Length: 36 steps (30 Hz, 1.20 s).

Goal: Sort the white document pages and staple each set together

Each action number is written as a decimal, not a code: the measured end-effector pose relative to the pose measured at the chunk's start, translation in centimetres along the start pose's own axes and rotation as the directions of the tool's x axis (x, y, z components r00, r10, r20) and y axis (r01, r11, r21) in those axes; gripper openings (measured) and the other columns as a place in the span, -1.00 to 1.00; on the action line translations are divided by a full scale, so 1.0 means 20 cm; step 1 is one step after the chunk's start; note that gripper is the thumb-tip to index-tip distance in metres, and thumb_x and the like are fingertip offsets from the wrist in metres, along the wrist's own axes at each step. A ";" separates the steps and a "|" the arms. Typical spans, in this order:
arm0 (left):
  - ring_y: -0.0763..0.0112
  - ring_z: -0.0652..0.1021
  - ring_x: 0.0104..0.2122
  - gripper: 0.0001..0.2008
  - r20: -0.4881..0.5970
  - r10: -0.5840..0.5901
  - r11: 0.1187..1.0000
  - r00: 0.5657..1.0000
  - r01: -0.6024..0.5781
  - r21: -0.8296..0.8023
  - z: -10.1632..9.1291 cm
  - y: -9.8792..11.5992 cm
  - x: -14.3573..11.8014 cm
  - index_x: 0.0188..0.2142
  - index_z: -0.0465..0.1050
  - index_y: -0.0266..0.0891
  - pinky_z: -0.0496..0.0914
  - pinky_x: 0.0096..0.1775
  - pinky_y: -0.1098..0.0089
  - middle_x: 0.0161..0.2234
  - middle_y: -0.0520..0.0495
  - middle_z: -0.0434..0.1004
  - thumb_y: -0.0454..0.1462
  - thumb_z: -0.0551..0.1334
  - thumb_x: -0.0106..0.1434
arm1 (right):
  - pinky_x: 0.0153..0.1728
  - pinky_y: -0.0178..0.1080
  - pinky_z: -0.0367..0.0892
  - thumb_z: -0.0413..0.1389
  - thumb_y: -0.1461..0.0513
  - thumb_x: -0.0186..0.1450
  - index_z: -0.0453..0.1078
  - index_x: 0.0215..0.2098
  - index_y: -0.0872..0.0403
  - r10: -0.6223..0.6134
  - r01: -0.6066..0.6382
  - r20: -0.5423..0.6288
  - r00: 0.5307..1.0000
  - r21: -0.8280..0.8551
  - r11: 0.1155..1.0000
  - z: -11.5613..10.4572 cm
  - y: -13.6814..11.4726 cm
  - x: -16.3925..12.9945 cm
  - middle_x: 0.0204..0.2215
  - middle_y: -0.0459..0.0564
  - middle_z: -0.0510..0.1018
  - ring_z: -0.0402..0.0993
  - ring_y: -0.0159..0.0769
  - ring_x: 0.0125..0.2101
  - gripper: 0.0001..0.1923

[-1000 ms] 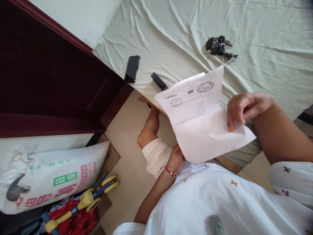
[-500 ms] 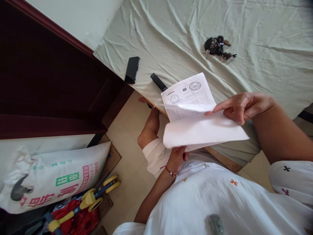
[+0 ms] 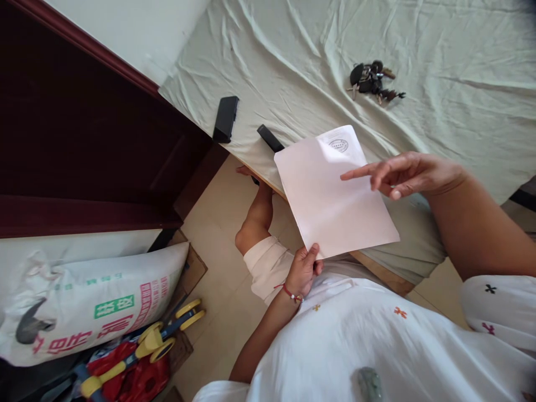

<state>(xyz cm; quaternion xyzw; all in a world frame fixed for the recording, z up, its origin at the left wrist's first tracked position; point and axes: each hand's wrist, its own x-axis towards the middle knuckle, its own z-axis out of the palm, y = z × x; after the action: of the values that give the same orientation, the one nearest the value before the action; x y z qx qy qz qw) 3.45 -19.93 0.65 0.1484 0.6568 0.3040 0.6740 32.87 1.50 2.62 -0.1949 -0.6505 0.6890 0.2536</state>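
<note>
My left hand (image 3: 305,269) pinches the near corner of a sheaf of papers (image 3: 335,206), thumb on top and fingers beneath. A blank white side faces up, and a black oval stamp shows on the page behind at the far corner. Over the right part of the papers hovers my right hand (image 3: 412,174), its index finger stretched out and the other fingers loosely bent, with nothing in it. Whether the fingertip touches the paper I cannot tell. Just beyond the papers' left corner lies a narrow black object (image 3: 270,138), partly covered by them.
A bed with a pale green sheet (image 3: 285,72) carries a black phone-like slab (image 3: 225,119) and a bunch of keys (image 3: 371,78). Dark red wooden furniture (image 3: 84,123) stands at left. Below it are a printed white sack (image 3: 104,301) and a yellow-and-blue wheeled toy (image 3: 153,340).
The top sheet, folded up midway before, now lies back flat over the stamped page and covers most of its print. My right hand has come off the paper's edge, index finger extended.
</note>
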 end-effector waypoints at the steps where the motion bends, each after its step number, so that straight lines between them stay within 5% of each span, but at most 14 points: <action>1: 0.66 0.12 -0.71 -0.22 -0.001 0.001 1.000 1.000 -0.001 0.002 0.00 0.00 0.00 -0.49 0.17 -0.14 -0.18 -0.61 0.50 -0.73 0.20 0.17 0.36 0.51 -0.17 | -0.56 -0.34 0.33 0.50 0.08 0.15 0.63 -0.04 -0.03 0.030 -0.030 -0.022 0.999 0.025 0.999 0.01 0.00 0.01 0.18 0.09 0.64 0.38 -0.49 -0.55 -0.57; 3: 0.67 0.12 -0.71 -0.22 0.002 0.003 1.000 1.000 -0.003 0.012 0.00 0.00 0.00 -0.50 0.17 -0.15 -0.18 -0.62 0.50 -0.73 0.19 0.18 0.37 0.50 -0.16 | -0.62 -0.33 0.22 0.47 0.09 0.18 0.56 0.13 -0.09 0.061 -0.058 -0.039 0.997 0.070 0.996 0.02 0.01 0.03 0.25 0.07 0.59 0.24 -0.55 -0.61 -0.44; 5: 0.67 0.12 -0.71 -0.23 0.005 0.008 1.000 1.000 -0.008 0.022 0.00 0.00 0.00 -0.51 0.18 -0.15 -0.17 -0.62 0.50 -0.73 0.18 0.19 0.38 0.48 -0.14 | -0.62 -0.31 0.14 0.45 0.08 0.21 0.56 0.09 -0.07 0.045 -0.034 -0.195 0.980 0.059 0.998 0.04 0.02 0.06 0.12 0.03 0.67 0.17 -0.54 -0.62 -0.51; 8: 0.65 0.14 -0.71 -0.24 0.005 0.011 1.000 1.000 -0.011 0.023 0.00 -0.01 0.00 -0.49 0.20 -0.15 -0.16 -0.62 0.50 -0.74 0.17 0.21 0.38 0.48 -0.12 | -0.52 -0.28 0.16 0.39 0.06 0.25 0.56 -0.21 -0.01 -0.030 -0.025 -0.524 0.851 -0.098 0.995 0.07 0.05 0.09 -0.28 -0.07 0.69 0.19 -0.45 -0.57 -0.76; 11: 0.64 0.15 -0.71 -0.25 0.009 0.014 1.000 1.000 -0.014 0.018 0.00 -0.02 0.00 -0.49 0.18 -0.14 -0.14 -0.61 0.50 -0.74 0.17 0.22 0.36 0.48 -0.10 | -0.39 -0.21 0.26 0.32 0.09 0.29 0.54 -0.30 -0.02 -0.090 -0.234 -0.670 0.737 -0.378 0.896 0.07 0.09 0.11 -0.49 -0.10 0.54 0.31 -0.33 -0.50 -0.85; 15: 0.63 0.17 -0.70 -0.26 0.022 0.037 0.999 0.999 -0.038 0.028 0.00 -0.03 0.00 -0.49 0.20 -0.15 -0.13 -0.60 0.49 -0.74 0.16 0.21 0.37 0.47 -0.09 | -0.27 -0.10 0.35 0.16 0.06 0.36 0.59 -0.14 -0.01 -0.115 -0.430 -0.701 0.704 -0.549 0.716 0.07 0.13 0.13 -0.39 -0.03 0.60 0.38 -0.25 -0.45 -0.75; 19: 0.62 0.19 -0.69 -0.27 0.036 0.037 0.998 0.999 -0.039 0.047 0.00 -0.04 0.00 -0.45 0.27 -0.17 -0.12 -0.59 0.48 -0.73 0.16 0.23 0.37 0.46 -0.08 | -0.21 -0.05 0.43 0.19 0.02 0.33 0.56 -0.01 0.03 -0.122 -0.468 -0.745 0.656 -0.528 0.709 0.06 0.15 0.13 -0.20 0.03 0.68 0.43 -0.24 -0.42 -0.64; 30: 0.62 0.18 -0.70 -0.26 0.056 0.057 0.994 0.997 -0.062 0.086 0.03 -0.04 -0.01 -0.48 0.29 -0.19 -0.06 -0.58 0.47 -0.74 0.17 0.21 0.40 0.42 -0.05 | -0.27 -0.11 0.47 0.40 0.05 0.16 0.50 0.04 -0.01 -0.028 -0.395 -0.724 0.689 -0.408 0.823 0.05 0.19 0.13 -0.28 -0.03 0.62 0.47 -0.24 -0.38 -0.48; 36: 0.62 0.18 -0.70 -0.27 0.047 0.059 0.996 0.997 -0.062 0.066 0.02 -0.05 -0.01 -0.46 0.28 -0.17 -0.06 -0.58 0.48 -0.74 0.17 0.22 0.39 0.44 -0.06 | -0.31 -0.10 0.51 0.42 -0.02 0.11 0.45 -0.05 -0.07 -0.014 -0.215 -0.721 0.693 -0.226 0.950 0.06 0.18 0.14 -0.34 -0.06 0.57 0.54 -0.17 -0.33 -0.49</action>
<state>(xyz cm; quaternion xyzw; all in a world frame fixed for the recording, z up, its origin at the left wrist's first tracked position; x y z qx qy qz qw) 4.09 -20.76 0.15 0.1977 0.6463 0.2988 0.6737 29.47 2.14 -0.67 -0.5177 -0.5834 0.4680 0.4154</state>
